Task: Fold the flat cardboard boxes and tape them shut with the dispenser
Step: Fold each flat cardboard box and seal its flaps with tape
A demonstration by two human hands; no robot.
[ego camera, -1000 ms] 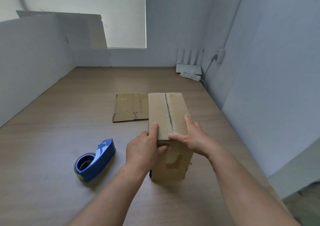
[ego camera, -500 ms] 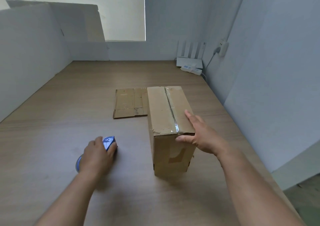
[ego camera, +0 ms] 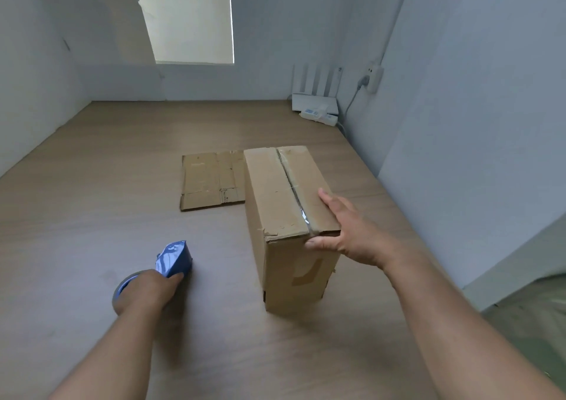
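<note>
The left hand (ego camera: 147,292) has its grip closed round the blue tape dispenser (ego camera: 174,258), low on the counter (ego camera: 92,185). The right hand (ego camera: 352,234) rests on the near top corner of the folded box (ego camera: 275,203), fingers straight, steadying it rather than clutching. Tape already runs along the top seam. Just behind lies a flat cardboard sheet (ego camera: 211,179), not yet folded, so I judge about half the task remains.

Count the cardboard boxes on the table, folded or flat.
2. The folded box stands right of centre, with the right hand resting on its top. The flat box lies just left of it, farther back. Anything behind the folded box is hidden.
</note>
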